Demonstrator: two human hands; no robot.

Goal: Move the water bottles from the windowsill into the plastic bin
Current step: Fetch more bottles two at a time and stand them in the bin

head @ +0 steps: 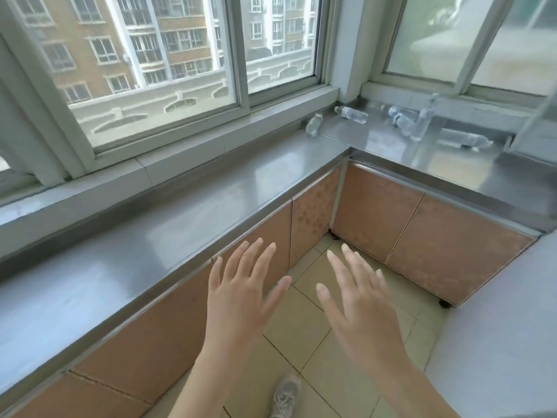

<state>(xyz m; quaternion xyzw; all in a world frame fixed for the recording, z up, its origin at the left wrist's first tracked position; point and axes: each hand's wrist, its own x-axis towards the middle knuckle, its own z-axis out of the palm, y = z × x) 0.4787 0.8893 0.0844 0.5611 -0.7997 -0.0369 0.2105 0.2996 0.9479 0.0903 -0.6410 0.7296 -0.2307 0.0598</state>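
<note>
both hands are held out over the floor [304,336], palms down, holding nothing. the left hand [241,292] has its fingers spread wide, tips in front of the cabinet [144,342] edge; the right hand [360,300] is splayed too, slightly blurred. the bottles lie well apart from them on the steel sill [193,212] in the far corner: one [313,124] by the window track, one [352,114] on its side, a blurred cluster [405,122] further right (count unclear), another [462,139] beyond. a shoe [286,396] shows below.
</note>
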